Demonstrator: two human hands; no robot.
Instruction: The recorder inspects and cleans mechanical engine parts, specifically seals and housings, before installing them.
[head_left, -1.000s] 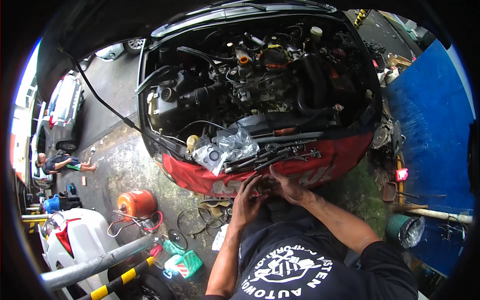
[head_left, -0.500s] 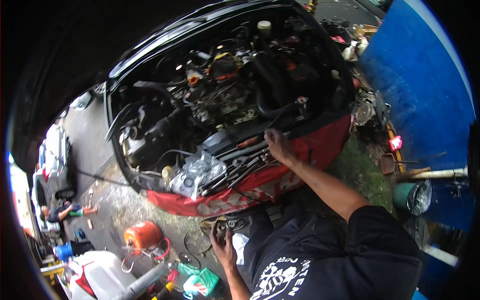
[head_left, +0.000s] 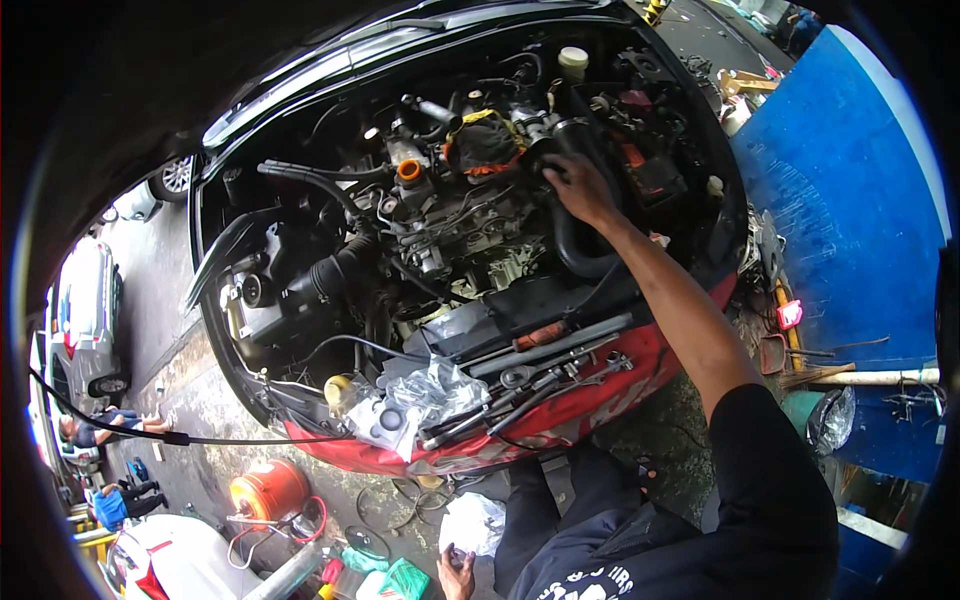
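Observation:
Over the open engine bay (head_left: 470, 225) my right hand (head_left: 582, 190) reaches in beside a thick black hose (head_left: 566, 235). Its fingers are bent; whatever they grip, if anything, is lost against the dark parts. A dark cloth with a yellow and orange edge (head_left: 485, 145) lies on the engine just left of this hand. Low in the picture, near my legs, my left hand (head_left: 457, 577) is half curled, with a small dark thing at its fingertips that I cannot make out. A white plastic bag (head_left: 472, 523) is right beside it.
Spanners and ratchets (head_left: 560, 378) lie along the car's front edge on a red cover (head_left: 420, 462), by clear plastic bags (head_left: 435, 390). An orange tank (head_left: 270, 492) stands on the ground at left. A blue panel (head_left: 840, 210) rises at right. Two people are far left.
My right hand has moved from the tools on the front edge, farther into the engine bay. My left hand has dropped lower in the picture. The view has shifted somewhat.

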